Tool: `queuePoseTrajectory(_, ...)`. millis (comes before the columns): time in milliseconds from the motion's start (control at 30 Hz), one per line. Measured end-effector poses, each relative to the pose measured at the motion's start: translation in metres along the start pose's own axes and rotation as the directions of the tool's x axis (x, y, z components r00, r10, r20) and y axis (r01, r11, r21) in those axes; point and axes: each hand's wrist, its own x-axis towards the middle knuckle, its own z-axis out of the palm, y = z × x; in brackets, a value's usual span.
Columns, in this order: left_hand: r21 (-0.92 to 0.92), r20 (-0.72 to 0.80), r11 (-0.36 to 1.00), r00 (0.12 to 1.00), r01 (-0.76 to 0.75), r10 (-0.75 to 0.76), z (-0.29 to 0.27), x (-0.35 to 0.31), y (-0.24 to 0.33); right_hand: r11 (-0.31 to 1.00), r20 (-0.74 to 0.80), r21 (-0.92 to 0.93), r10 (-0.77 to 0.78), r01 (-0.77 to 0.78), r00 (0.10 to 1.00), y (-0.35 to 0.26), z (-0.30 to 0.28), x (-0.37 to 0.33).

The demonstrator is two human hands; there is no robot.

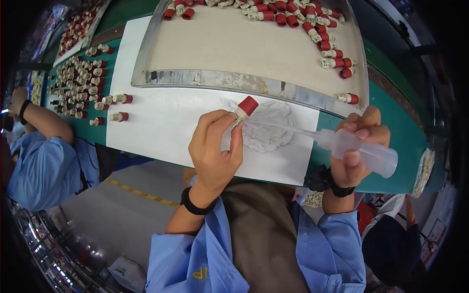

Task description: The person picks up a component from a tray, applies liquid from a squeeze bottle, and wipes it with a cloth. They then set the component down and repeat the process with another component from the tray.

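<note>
Between the thumb and fingers of my left hand (215,146) is a small red-and-cream cylindrical part (246,106), its red end tilted up and to the right. My right hand (359,141) wraps round a translucent plastic squeeze bottle (364,152). The bottle's long thin nozzle (298,129) points left, its tip close to the part in my left hand. Below the nozzle a crumpled white cloth (271,129) lies on a white sheet (166,132). Both hands are above the sheet and the table's near side.
A metal-rimmed tray (210,78) holds many similar red-and-cream parts (281,14) along its far and right sides. More parts (80,83) stand on the green table (95,134) at left. A co-worker in blue (49,166) is at the left; a bag of pale pieces (424,171) lies at right.
</note>
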Motion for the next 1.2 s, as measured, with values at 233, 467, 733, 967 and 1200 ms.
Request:
queuePoseTrajectory(233,0.093,-0.042,0.988,0.991,-0.12,0.125,-0.001,0.001,0.002,0.998,0.12,-0.069,-0.003,0.011,0.993,0.001,0.004,-0.004)
queuePoseTrajectory(467,0.08,-0.035,0.991,0.993,-0.11,0.113,-0.002,0.001,0.005,0.991,0.218,-0.117,-0.033,0.06,0.975,-0.002,0.003,-0.001)
queuePoseTrajectory(733,-0.068,-0.036,0.996,0.997,0.064,-0.067,-0.001,-0.001,0.009,0.994,0.176,-0.105,0.009,0.009,0.984,-0.006,0.003,-0.003)
queuePoseTrajectory(967,-0.324,0.015,0.913,0.966,0.25,-0.259,0.001,-0.002,0.012,0.99,0.152,-0.14,-0.014,0.036,0.988,-0.005,0.003,-0.003)
queuePoseTrajectory(1200,-0.445,0.172,0.677,0.798,0.586,-0.578,-0.002,0.004,0.025,0.984,0.161,-0.164,-0.045,0.071,0.986,-0.004,0.0,-0.003)
